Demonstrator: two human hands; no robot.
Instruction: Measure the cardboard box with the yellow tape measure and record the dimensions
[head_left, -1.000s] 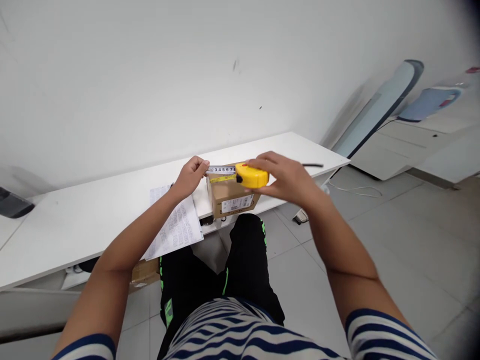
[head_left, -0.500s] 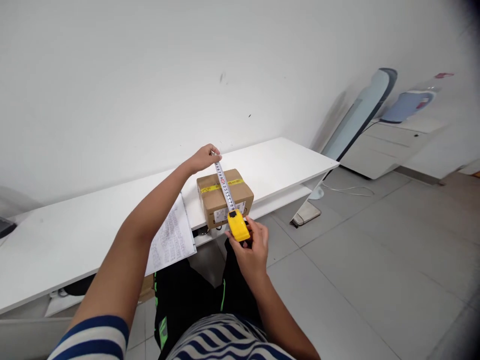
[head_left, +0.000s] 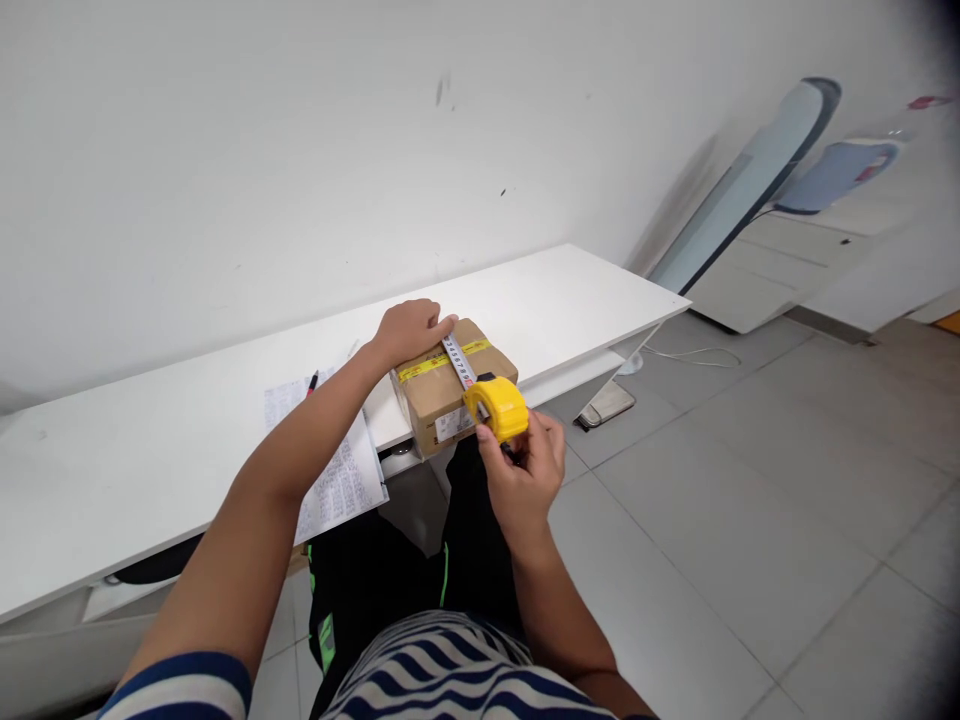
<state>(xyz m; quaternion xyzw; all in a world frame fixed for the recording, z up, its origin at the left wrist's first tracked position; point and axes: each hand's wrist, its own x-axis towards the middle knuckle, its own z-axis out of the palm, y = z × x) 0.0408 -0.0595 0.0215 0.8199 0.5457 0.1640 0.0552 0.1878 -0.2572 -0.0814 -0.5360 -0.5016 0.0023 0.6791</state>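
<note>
A small cardboard box with yellow tape across its top and a white label on its front side sits at the front edge of the white table. Across the box top runs the steel blade of a tape measure, its numbers facing up. My left hand is closed at the far edge of the box, pinching the blade's far part; the blade's tip is hidden. In my right hand is the yellow tape measure, gripped by its case at the near right corner of the box.
Handwritten paper sheets lie left of the box, with a red and black pen on them, partly behind my forearm. The white table stands along the wall. An ironing board leans by a white cabinet at right.
The stretched blade has become shorter. My left hand has come nearer, onto the box's far edge, while the tape case in my right hand has turned and shifted right and up.
</note>
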